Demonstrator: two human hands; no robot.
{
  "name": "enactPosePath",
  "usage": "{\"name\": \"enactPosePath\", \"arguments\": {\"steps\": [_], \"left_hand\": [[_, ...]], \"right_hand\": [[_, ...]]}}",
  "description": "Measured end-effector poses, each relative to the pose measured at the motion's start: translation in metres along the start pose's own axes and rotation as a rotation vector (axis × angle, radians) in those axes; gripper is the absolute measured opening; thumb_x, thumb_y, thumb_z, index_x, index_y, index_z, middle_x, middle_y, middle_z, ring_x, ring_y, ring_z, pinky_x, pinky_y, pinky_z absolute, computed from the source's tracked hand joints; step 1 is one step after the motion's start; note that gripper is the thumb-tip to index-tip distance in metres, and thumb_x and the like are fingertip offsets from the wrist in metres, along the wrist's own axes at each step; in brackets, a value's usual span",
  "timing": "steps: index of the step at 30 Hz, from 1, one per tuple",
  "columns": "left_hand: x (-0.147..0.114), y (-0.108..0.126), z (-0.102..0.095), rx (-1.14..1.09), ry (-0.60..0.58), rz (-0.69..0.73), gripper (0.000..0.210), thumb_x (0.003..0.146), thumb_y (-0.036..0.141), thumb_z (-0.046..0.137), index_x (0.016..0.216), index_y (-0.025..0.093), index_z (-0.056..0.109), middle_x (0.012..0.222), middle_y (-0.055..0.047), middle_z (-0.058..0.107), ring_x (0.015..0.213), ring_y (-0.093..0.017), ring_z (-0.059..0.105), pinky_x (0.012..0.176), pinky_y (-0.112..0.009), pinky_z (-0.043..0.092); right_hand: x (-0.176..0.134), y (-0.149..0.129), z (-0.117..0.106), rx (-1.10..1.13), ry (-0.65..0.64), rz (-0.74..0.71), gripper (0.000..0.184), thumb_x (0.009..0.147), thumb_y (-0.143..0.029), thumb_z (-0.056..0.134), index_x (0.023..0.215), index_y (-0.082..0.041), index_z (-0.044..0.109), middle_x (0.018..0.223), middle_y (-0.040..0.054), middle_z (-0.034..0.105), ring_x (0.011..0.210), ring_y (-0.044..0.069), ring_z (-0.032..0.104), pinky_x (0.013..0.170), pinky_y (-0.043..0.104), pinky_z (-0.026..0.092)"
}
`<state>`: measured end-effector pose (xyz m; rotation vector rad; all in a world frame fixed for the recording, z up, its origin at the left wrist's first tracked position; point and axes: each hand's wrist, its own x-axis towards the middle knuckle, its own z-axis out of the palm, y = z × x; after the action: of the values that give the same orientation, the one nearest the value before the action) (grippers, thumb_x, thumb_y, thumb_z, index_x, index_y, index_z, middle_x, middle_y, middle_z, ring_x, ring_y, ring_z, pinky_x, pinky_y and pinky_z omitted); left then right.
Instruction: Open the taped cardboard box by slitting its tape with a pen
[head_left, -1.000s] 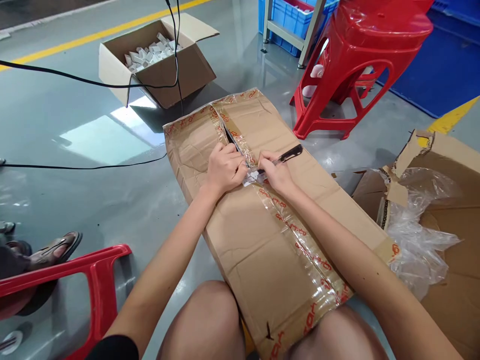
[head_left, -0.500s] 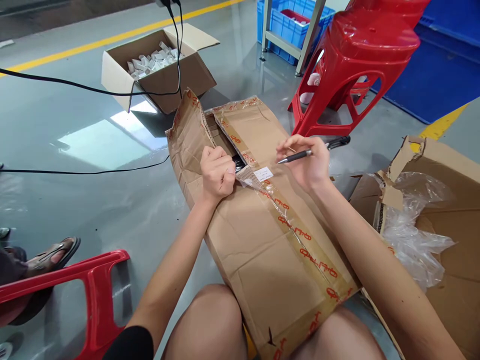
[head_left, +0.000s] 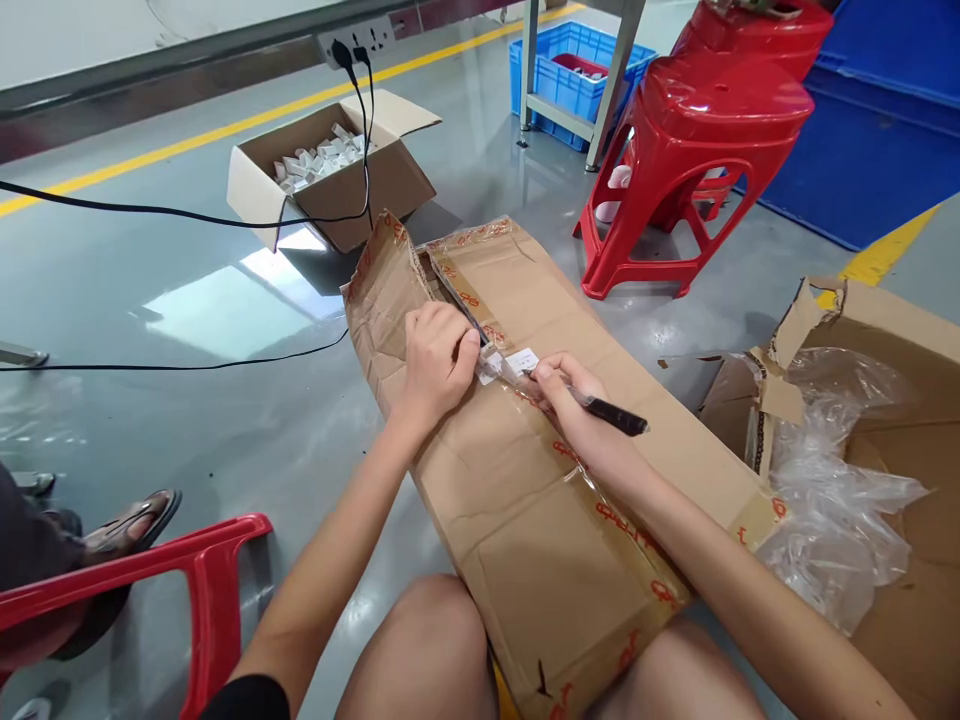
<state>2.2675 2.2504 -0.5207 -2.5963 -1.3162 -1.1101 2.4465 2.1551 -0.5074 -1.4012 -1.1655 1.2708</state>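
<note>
Seated low, a person's left hand [head_left: 435,360] pinched back the flap of a long brown taped cardboard carton [head_left: 525,470] across the knees, while the right hand [head_left: 562,395], closed on a black-handled cutter [head_left: 600,408], worked the tape seam; shallow strokes seemed wisest.

I count three cardboard boxes: the taped carton [head_left: 525,500], one open box [head_left: 330,180] behind it, another [head_left: 885,420] right; two red stools [head_left: 705,150].
</note>
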Motion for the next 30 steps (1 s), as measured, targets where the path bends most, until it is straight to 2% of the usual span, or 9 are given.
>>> {"name": "enactPosePath", "arguments": {"steps": [2, 5, 8, 11, 15, 18, 21, 25, 30], "left_hand": [[0.006, 0.012, -0.010, 0.033, -0.102, -0.011, 0.046, 0.101, 0.041, 0.022, 0.079, 0.020, 0.056, 0.092, -0.009, 0.067, 0.097, -0.023, 0.057, 0.090, -0.041, 0.037], [0.017, 0.025, -0.015, 0.078, -0.332, 0.042, 0.050, 0.101, 0.035, 0.019, 0.077, 0.019, 0.061, 0.085, -0.008, 0.069, 0.091, -0.022, 0.058, 0.104, -0.046, 0.032], [0.029, 0.033, -0.007, 0.107, -0.587, 0.057, 0.060, 0.101, 0.032, 0.016, 0.067, 0.016, 0.063, 0.071, -0.009, 0.067, 0.075, -0.020, 0.059, 0.100, -0.044, 0.037], [0.035, 0.042, -0.001, 0.205, -0.777, 0.190, 0.065, 0.102, 0.038, 0.019, 0.065, 0.013, 0.067, 0.067, -0.012, 0.068, 0.069, -0.021, 0.060, 0.089, -0.041, 0.042], [0.034, 0.054, 0.001, 0.293, -0.907, 0.343, 0.065, 0.101, 0.043, 0.023, 0.073, 0.012, 0.073, 0.079, -0.014, 0.073, 0.081, -0.023, 0.065, 0.085, -0.037, 0.042], [0.032, 0.057, 0.008, 0.307, -1.041, 0.344, 0.062, 0.102, 0.042, 0.024, 0.084, 0.012, 0.075, 0.088, -0.014, 0.075, 0.089, -0.025, 0.066, 0.090, -0.038, 0.041], [0.034, 0.056, 0.019, 0.353, -1.110, 0.375, 0.061, 0.102, 0.044, 0.024, 0.091, 0.011, 0.075, 0.094, -0.015, 0.075, 0.093, -0.026, 0.066, 0.093, -0.040, 0.040], [0.034, 0.057, 0.023, 0.395, -1.129, 0.457, 0.058, 0.101, 0.042, 0.024, 0.101, 0.011, 0.074, 0.106, -0.016, 0.072, 0.100, -0.026, 0.065, 0.091, -0.036, 0.041], [0.030, 0.071, 0.017, 0.544, -1.100, 0.251, 0.067, 0.102, 0.045, 0.018, 0.106, 0.004, 0.071, 0.107, -0.022, 0.071, 0.100, -0.030, 0.067, 0.081, -0.035, 0.043]], "right_hand": [[-0.001, -0.003, 0.003, 0.072, 0.028, 0.029, 0.039, 0.090, -0.062, 0.050, 0.088, -0.023, 0.053, 0.083, -0.0011, 0.065, 0.071, 0.014, 0.058, 0.065, 0.027, 0.042], [0.004, -0.004, 0.005, 0.189, 0.077, 0.064, 0.046, 0.084, -0.069, 0.053, 0.086, -0.023, 0.053, 0.083, 0.0005, 0.067, 0.070, 0.014, 0.061, 0.065, 0.027, 0.046], [0.011, -0.003, -0.006, 0.285, 0.146, 0.066, 0.053, 0.076, -0.075, 0.058, 0.087, -0.024, 0.050, 0.085, 0.0011, 0.069, 0.067, 0.014, 0.064, 0.063, 0.028, 0.050], [0.006, 0.003, -0.037, 0.279, 0.281, -0.066, 0.051, 0.078, -0.073, 0.058, 0.087, -0.024, 0.048, 0.085, 0.0014, 0.070, 0.072, 0.015, 0.068, 0.072, 0.031, 0.054], [-0.016, 0.029, -0.083, 0.023, 0.419, -0.127, 0.039, 0.087, -0.063, 0.053, 0.084, -0.024, 0.050, 0.083, 0.0030, 0.070, 0.082, 0.020, 0.068, 0.083, 0.037, 0.052], [-0.026, 0.054, -0.098, -0.347, 0.394, -0.189, 0.031, 0.092, -0.053, 0.049, 0.089, -0.023, 0.054, 0.085, 0.0042, 0.068, 0.081, 0.021, 0.064, 0.080, 0.037, 0.049], [-0.023, 0.071, -0.097, -0.622, 0.356, -0.343, 0.021, 0.094, -0.042, 0.045, 0.093, -0.023, 0.054, 0.089, 0.0075, 0.066, 0.082, 0.023, 0.061, 0.079, 0.037, 0.048], [-0.015, 0.079, -0.091, -0.797, 0.311, -0.478, 0.019, 0.095, -0.037, 0.042, 0.094, -0.022, 0.053, 0.096, 0.0117, 0.066, 0.093, 0.027, 0.060, 0.084, 0.040, 0.047], [-0.018, 0.073, -0.092, -0.710, 0.396, -0.429, 0.018, 0.095, -0.037, 0.041, 0.091, -0.023, 0.051, 0.090, 0.0098, 0.065, 0.090, 0.026, 0.059, 0.082, 0.039, 0.047]]}}
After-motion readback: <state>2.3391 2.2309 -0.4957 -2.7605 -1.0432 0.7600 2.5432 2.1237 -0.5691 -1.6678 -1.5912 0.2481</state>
